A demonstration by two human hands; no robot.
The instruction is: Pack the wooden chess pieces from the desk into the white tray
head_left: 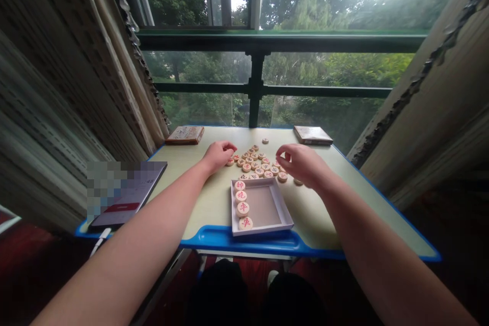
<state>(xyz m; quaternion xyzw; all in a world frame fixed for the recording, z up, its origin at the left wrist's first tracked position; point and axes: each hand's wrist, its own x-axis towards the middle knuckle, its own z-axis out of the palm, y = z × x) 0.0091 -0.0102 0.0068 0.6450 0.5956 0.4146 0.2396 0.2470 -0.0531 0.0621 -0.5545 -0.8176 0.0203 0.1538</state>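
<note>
Round wooden Chinese chess pieces with red and black characters lie in a loose cluster on the pale table. My left hand hovers at the cluster's left edge, fingers bent and slightly apart, near a red-marked piece. At the right edge is my right hand, its thumb and curled forefinger apart, close to some red-marked pieces; I see nothing held in it. In front of the cluster stands a shallow open box. Several red-marked pieces form a column along its left wall.
Two flat boxes rest at the far corners, a brown one left and another right. A tablet-like device with a white cable lies at the left edge. One piece sits apart at the back. Curtains flank the window.
</note>
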